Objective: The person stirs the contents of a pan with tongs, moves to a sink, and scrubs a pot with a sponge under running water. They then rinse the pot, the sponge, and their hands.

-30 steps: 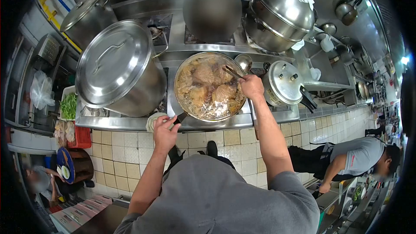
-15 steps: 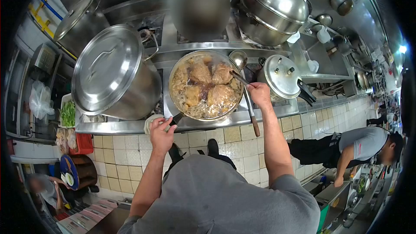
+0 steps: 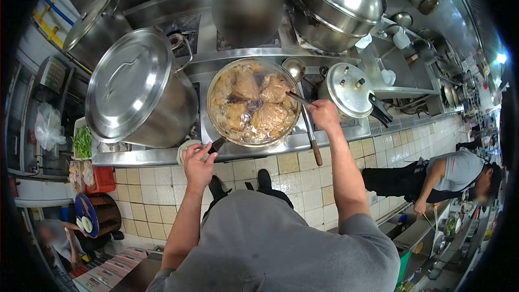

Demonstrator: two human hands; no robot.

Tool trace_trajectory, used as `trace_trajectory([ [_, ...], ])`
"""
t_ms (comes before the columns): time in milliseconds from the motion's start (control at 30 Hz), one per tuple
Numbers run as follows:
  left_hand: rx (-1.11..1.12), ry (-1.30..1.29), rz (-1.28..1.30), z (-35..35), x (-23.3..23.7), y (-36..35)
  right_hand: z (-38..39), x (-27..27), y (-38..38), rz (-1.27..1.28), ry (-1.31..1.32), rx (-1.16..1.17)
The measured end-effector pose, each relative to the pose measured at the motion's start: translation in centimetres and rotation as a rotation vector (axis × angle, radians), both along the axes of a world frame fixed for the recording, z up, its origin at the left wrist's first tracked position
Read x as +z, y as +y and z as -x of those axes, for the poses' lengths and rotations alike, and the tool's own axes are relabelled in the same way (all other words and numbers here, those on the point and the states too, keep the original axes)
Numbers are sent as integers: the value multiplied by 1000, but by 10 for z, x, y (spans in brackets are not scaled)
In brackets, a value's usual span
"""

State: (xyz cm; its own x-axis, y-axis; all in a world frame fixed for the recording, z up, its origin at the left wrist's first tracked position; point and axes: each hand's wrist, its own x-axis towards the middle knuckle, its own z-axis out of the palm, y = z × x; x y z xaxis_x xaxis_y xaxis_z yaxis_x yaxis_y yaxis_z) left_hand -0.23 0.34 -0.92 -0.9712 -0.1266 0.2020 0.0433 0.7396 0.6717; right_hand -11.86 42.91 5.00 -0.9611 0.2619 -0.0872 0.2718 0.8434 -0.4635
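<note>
My left hand point(image 3: 198, 166) is closed around the dark handle point(image 3: 217, 145) of a wide frying pan point(image 3: 212, 124), with a folded cloth point(image 3: 185, 150) beside its fingers. Bubbling brownish liquid fills the pan around several large browned pieces of meat point(image 3: 271, 118). In my right hand point(image 3: 325, 115) is a pair of dark metal tongs point(image 3: 298, 98), its tips reaching over the pan's right rim to the upper right piece. The tongs' far ends are too small to tell whether they grip the meat. A ladle point(image 3: 294, 68) with a wooden handle end lies just right of the pan.
Left of the pan stands a tall lidded stockpot point(image 3: 157, 103); a pressure cooker point(image 3: 348, 91) sits to the right. Behind are a large domed steamer pot point(image 3: 340, 13) and another lidded pot point(image 3: 92, 27). A co-worker point(image 3: 448, 176) bends over a counter at right; another person point(image 3: 59, 238) is lower left.
The view has shifted slightly, moving the stove items a little left and up. Both hands keep their holds, tongs still at the upper right piece. The co-worker at right has shifted their arm.
</note>
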Motion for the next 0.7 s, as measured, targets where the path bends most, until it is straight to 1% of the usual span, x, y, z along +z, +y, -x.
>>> trace_trajectory([
  [133,-8,10,24,1,2,0,5,7,-3,-66,-41,51],
  [200,-8,6,17,2,0,0,9,11,-8,-148,-106,49],
  [333,-10,12,3,2,1,0,16,9,-16,-135,-120,39],
  [667,-13,9,-15,1,4,2,40,-13,-29,-228,-169,44],
  [700,-14,9,-20,1,3,1,40,-8,-35,-247,-165,47],
])
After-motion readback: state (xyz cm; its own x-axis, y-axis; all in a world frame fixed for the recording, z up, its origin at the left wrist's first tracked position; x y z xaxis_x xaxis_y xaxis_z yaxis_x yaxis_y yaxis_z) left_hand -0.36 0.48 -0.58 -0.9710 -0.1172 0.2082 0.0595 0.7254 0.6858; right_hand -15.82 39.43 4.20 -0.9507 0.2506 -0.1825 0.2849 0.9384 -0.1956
